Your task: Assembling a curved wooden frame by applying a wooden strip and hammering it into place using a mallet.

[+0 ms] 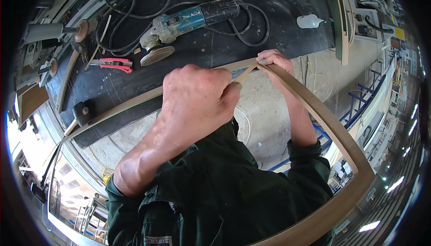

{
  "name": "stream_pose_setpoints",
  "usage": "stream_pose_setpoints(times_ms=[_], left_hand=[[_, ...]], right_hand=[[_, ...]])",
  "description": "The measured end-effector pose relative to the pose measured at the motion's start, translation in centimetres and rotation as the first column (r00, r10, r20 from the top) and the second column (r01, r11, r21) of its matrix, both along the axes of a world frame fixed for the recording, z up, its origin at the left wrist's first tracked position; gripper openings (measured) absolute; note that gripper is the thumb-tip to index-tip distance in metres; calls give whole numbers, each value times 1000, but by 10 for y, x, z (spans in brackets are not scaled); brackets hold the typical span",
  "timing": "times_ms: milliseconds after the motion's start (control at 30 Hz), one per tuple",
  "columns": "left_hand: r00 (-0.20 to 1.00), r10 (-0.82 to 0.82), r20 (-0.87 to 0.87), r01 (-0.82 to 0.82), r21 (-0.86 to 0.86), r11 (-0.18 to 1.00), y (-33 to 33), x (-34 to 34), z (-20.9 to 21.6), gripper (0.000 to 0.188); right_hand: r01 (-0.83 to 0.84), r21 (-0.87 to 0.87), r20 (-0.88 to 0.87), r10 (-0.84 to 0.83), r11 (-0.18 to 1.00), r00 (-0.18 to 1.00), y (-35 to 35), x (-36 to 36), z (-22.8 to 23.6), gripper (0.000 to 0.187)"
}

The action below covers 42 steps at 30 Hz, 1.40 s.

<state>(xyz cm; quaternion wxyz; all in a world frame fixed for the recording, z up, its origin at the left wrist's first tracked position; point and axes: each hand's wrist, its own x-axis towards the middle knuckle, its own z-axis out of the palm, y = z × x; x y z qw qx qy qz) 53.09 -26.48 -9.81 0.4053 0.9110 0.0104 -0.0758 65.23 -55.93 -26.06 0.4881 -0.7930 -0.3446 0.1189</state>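
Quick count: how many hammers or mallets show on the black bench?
2. A wooden-handled hammer lies left of the red cutter; a black-headed mallet sits at the near-left corner of the bench. Others may be hidden.

Right hand (276,61) pinches wooden frame (316,107) at its corner, by tabletop (287,3) near edge; left hand (197,91) curled beside. Teal grinder (191,21) mid-tabletop, red knife (117,65) toward left edge, white bottle (309,21) near right edge.
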Motion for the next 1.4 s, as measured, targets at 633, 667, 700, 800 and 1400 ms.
stream_pose_setpoints(times_ms=[633,667,700,800,1400], left_hand=[[975,149,-162,-93,306,947,10,-46,-62,38],[979,148,-139,-101,296,950,9,-48,-62,37],[982,149,-114,-111,286,952,8,-50,-63,37],[987,150,-51,-134,234,963,6,-52,-66,36],[992,125,21,-125,300,946,7,-51,-58,38]], right_hand=[[613,62,258,-606,788,753,29,-67,-31,56],[611,64,255,-605,789,755,33,-70,-29,56],[654,122,292,-657,747,696,38,-70,-24,52],[716,111,355,-700,689,619,39,-70,-22,49],[748,99,472,-693,656,545,35,-66,-32,47]])
